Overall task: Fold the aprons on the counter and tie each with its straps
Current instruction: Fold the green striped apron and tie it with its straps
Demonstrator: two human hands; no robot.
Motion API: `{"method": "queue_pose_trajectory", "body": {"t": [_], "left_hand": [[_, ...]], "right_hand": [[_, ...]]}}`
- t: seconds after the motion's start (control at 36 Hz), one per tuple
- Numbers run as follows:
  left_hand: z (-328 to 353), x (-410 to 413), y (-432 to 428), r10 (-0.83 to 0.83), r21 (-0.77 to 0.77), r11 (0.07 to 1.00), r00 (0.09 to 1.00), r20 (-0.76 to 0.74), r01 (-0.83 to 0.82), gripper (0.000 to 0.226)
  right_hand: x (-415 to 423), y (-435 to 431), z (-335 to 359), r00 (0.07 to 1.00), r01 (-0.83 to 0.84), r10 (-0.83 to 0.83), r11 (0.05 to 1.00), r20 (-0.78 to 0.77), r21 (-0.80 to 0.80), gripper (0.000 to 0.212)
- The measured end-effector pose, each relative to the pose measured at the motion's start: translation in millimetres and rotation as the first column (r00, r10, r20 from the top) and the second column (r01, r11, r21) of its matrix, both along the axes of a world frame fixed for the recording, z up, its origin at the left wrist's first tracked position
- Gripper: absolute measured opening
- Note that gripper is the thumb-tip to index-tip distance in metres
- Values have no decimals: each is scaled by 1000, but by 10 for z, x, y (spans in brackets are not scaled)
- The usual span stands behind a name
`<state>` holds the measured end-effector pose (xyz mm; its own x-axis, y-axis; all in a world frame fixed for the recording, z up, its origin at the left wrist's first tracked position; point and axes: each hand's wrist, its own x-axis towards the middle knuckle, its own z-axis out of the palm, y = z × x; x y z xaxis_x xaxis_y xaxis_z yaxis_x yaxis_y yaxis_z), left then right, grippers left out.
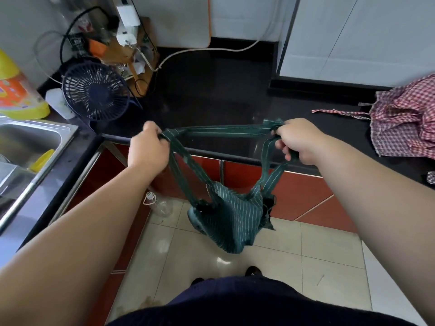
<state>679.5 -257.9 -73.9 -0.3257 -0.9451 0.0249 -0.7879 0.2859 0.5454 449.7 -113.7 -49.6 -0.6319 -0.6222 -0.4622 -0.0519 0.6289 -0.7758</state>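
A dark green apron with thin white stripes (pixel 230 220) hangs bunched in the air in front of the counter edge, above the tiled floor. Its straps run up to both hands. My left hand (pixel 148 147) grips the straps at the left end. My right hand (pixel 296 142) grips them at the right end. One green strap (pixel 223 131) is stretched taut between the two hands, just over the black counter (pixel 211 95). A red and white checked apron (pixel 407 118) lies crumpled on the counter at the far right, one thin strap trailing to the left.
A dark blue table fan (pixel 95 92) stands on the counter at the back left, by a wooden rack with cables and chargers. A steel sink (pixel 28 142) is at the left. A yellow container (pixel 16 90) stands behind it. A clear bottle (pixel 160 205) sits on the floor by the red cabinets.
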Motion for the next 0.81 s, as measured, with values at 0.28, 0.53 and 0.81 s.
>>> {"method": "queue_pose_trajectory", "body": {"t": [0.28,0.53,0.81], "left_hand": [[179,-10,-114,201,-110,959,902,-382,-260,14],[240,96,-212,525,424,843,675,-518,-331,29],[393,98,-132,486,651,564,434,-759,508,40]], "right_hand": [[2,-190,22,984,161,-176,833,22,-529,55],[38,-242,54,850,-42,-22,993,-526,-109,39],[175,-353,459,957,-53,194,847,214,-528,31]]}}
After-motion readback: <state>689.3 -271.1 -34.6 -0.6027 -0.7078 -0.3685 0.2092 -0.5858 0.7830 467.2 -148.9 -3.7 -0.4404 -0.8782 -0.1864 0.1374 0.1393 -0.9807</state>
